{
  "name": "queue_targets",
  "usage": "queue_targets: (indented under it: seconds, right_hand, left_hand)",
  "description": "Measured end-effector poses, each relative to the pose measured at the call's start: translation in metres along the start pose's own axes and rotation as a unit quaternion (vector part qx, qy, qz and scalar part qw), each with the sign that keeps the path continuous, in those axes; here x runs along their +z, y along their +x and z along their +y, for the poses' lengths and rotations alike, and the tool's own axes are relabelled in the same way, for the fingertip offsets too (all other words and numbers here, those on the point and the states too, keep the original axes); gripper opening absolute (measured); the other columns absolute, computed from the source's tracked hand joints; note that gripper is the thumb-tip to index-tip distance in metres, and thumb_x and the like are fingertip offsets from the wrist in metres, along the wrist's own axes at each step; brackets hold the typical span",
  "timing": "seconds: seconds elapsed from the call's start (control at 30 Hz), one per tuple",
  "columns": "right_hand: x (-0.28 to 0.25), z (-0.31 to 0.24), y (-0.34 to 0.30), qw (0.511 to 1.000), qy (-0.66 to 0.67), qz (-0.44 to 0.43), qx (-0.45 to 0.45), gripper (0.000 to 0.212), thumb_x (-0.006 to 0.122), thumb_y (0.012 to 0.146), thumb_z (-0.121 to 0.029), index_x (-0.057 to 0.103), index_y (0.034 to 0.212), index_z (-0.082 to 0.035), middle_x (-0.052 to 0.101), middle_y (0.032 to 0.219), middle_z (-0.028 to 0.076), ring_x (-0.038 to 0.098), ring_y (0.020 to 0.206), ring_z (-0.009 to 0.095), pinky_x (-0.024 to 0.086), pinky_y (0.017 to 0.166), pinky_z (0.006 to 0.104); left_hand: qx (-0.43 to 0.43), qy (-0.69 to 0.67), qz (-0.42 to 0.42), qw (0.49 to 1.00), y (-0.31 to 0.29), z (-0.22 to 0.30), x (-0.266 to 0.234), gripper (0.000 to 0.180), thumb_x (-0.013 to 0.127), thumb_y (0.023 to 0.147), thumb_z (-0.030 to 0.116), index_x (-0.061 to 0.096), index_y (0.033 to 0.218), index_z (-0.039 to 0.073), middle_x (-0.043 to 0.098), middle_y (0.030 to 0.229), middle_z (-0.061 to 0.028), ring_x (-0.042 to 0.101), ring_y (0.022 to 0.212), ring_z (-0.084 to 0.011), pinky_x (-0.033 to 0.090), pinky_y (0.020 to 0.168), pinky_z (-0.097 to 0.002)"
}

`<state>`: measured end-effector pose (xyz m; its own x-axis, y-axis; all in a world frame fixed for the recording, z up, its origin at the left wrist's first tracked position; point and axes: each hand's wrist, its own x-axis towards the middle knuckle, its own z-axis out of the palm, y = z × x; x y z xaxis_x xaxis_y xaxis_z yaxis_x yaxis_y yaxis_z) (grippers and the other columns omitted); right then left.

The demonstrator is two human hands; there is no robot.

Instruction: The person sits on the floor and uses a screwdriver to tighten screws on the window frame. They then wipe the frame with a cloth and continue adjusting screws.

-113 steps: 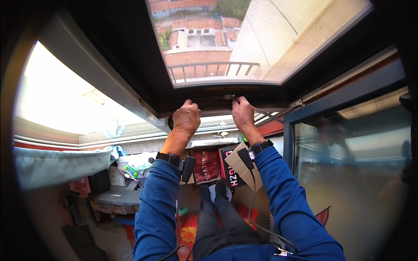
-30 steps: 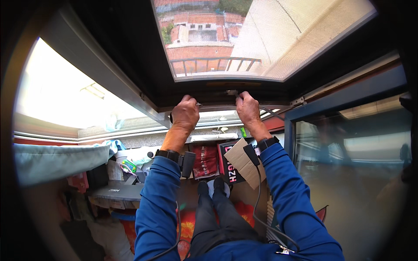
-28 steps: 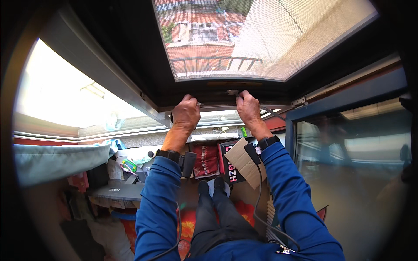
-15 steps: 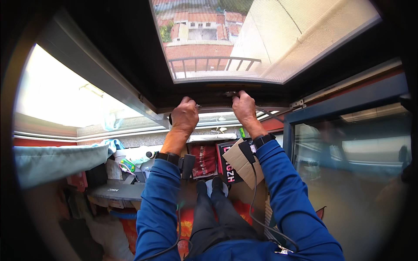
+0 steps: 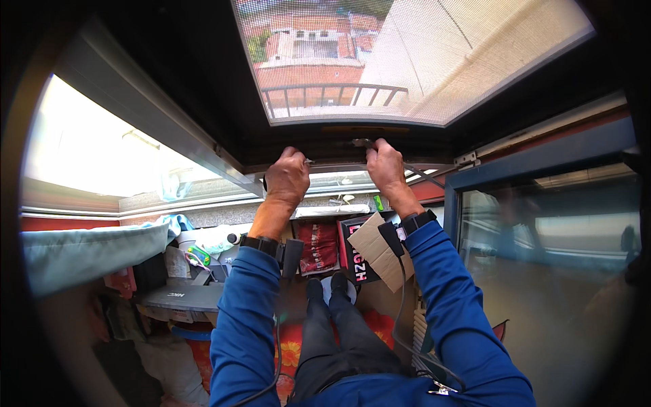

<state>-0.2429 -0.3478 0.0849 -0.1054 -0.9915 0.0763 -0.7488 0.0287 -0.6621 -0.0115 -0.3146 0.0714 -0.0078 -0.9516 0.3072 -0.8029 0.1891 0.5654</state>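
Note:
Both my hands are raised to the lower bar of a dark window frame [image 5: 380,130] that holds a mesh screen [image 5: 319,74]. My left hand [image 5: 287,178] is closed at the bar's lower edge, with a small pale tip showing beside its fingers; what it grips is mostly hidden. Further right, my right hand [image 5: 386,168] pinches a small grey piece [image 5: 362,142] that points left along the bar. The kind of that piece is too small to tell.
An open blue-framed glass sash [image 5: 542,224] stands at the right. Below lie a cardboard piece [image 5: 377,252], a red packet [image 5: 318,247] and a black box [image 5: 359,271]. A desk with a monitor [image 5: 182,296] is at the left, beside a light blue curtain [image 5: 95,254].
My right hand has shifted slightly right along the bar with the grey piece. My left hand stays almost where it was.

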Motion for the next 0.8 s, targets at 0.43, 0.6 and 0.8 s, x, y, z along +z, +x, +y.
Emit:
queue_targets:
  seconds: [0.43, 0.6, 0.8]
  right_hand:
    - [-0.003, 0.001, -0.004, 0.999, -0.031, -0.004, 0.013, 0.023, 0.057, 0.091, -0.022, 0.064, 0.098, -0.001, 0.066, 0.086, 0.032, 0.065, 0.089, 0.051, 0.052, 0.080, 0.0554]
    - [-0.010, 0.005, -0.017, 1.000, 0.023, 0.005, -0.012, 0.020, 0.059, 0.092, -0.020, 0.066, 0.100, -0.002, 0.067, 0.084, 0.029, 0.067, 0.087, 0.048, 0.054, 0.077, 0.0527]
    - [0.002, -0.002, -0.007, 1.000, 0.009, -0.010, -0.011, 0.023, 0.057, 0.092, -0.022, 0.066, 0.099, -0.002, 0.068, 0.084, 0.028, 0.066, 0.086, 0.048, 0.053, 0.079, 0.0516]
  left_hand:
    - [0.001, 0.008, -0.002, 1.000, 0.003, 0.000, 0.000, 0.008, 0.068, 0.083, 0.011, 0.068, 0.082, 0.003, 0.066, 0.093, -0.0132, 0.066, 0.083, -0.0369, 0.055, 0.073, -0.0431]
    - [-0.009, 0.008, -0.003, 1.000, -0.001, -0.002, 0.003, 0.009, 0.068, 0.084, 0.011, 0.068, 0.082, 0.003, 0.066, 0.092, -0.0128, 0.066, 0.081, -0.0367, 0.055, 0.072, -0.0430]
    - [-0.010, 0.010, -0.003, 1.000, 0.001, 0.000, 0.002, 0.009, 0.068, 0.084, 0.011, 0.069, 0.083, 0.003, 0.066, 0.092, -0.0124, 0.067, 0.081, -0.0358, 0.055, 0.072, -0.0425]
